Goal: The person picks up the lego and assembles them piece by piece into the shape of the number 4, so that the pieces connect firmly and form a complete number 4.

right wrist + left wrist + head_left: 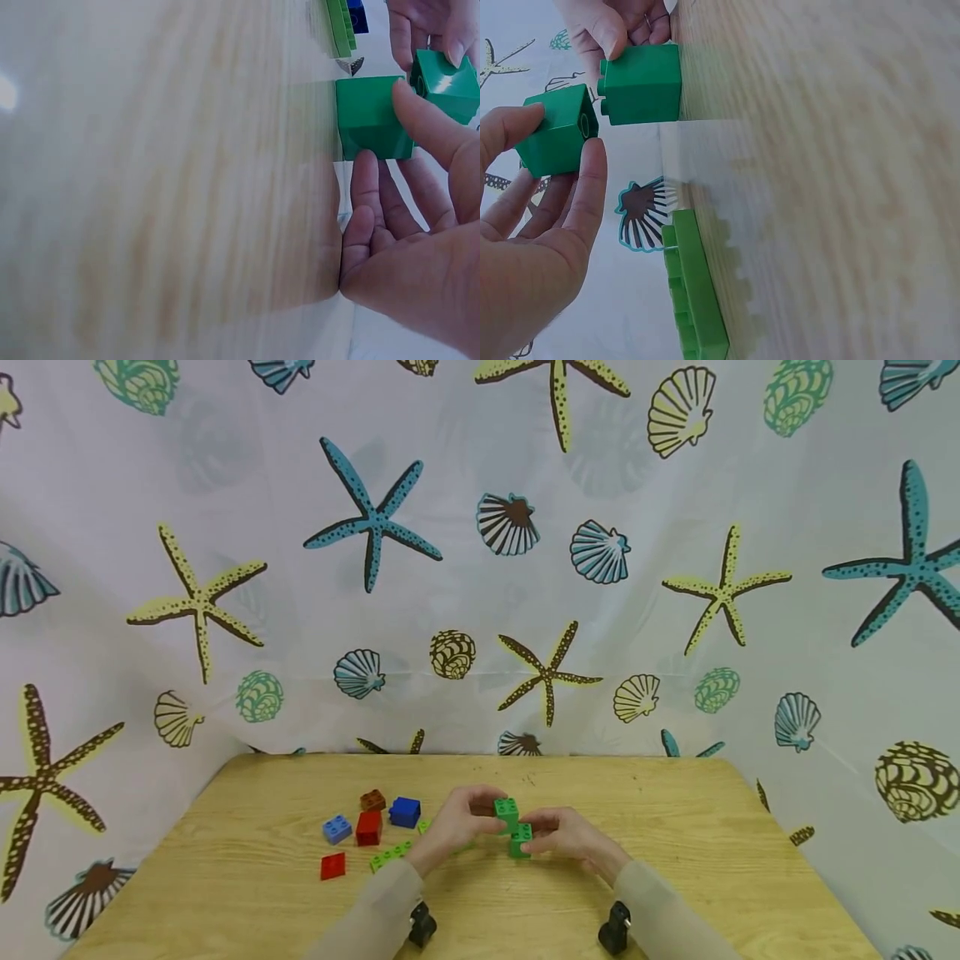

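Note:
My left hand (pixel 454 824) pinches a green toy building brick (pixel 506 811) between thumb and fingers, holding it above the table. In the left wrist view this raised brick (pixel 555 135) is tilted, its hollow underside turned down toward the studs of a second green brick (pixel 646 86). That second brick (pixel 367 120) stands upright on the table, and my right hand (pixel 567 833) grips it with the thumb on one side and fingers on the other. The two bricks are close together, the raised one offset to the left of the lower one.
Left of my hands lie a long light green brick (pixel 392 856), a dark blue brick (pixel 405 812), a red brick (pixel 368 828), a brown brick (pixel 372 800), a light blue brick (pixel 337 829) and a flat red piece (pixel 333 866). A shell-patterned curtain (pixel 450 610) surrounds the wooden table (pixel 675 827).

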Tool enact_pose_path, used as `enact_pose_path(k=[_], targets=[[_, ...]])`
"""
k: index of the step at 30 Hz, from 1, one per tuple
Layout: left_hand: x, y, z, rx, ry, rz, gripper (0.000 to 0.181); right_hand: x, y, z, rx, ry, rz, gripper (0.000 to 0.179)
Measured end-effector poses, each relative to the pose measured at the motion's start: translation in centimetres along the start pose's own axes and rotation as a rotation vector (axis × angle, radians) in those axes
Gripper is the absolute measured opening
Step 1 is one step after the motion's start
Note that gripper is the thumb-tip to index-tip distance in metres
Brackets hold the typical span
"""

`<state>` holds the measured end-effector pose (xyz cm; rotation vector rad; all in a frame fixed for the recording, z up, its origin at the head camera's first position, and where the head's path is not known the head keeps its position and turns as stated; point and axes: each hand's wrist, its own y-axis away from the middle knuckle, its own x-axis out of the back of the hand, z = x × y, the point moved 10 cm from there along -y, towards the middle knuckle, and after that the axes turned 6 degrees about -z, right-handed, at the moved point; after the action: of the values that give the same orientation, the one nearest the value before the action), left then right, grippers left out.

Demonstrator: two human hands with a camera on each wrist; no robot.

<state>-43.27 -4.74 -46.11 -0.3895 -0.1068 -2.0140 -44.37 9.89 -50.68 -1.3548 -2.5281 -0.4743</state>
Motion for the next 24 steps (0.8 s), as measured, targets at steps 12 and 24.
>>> enact_pose_path(k=[12, 24], targets=[[-0.8, -0.5, -0.1, -0.014, -0.039, -0.024, 0.036, -0.7, 0.1, -0.2, 0.024, -0.067, 0.022, 0.047], [-0.8, -0.5, -0.3, 0.003, -0.067, -0.03, 0.038, -1.3, -0.2, -0.9, 0.034, 0.002, 0.038, 0.041]])
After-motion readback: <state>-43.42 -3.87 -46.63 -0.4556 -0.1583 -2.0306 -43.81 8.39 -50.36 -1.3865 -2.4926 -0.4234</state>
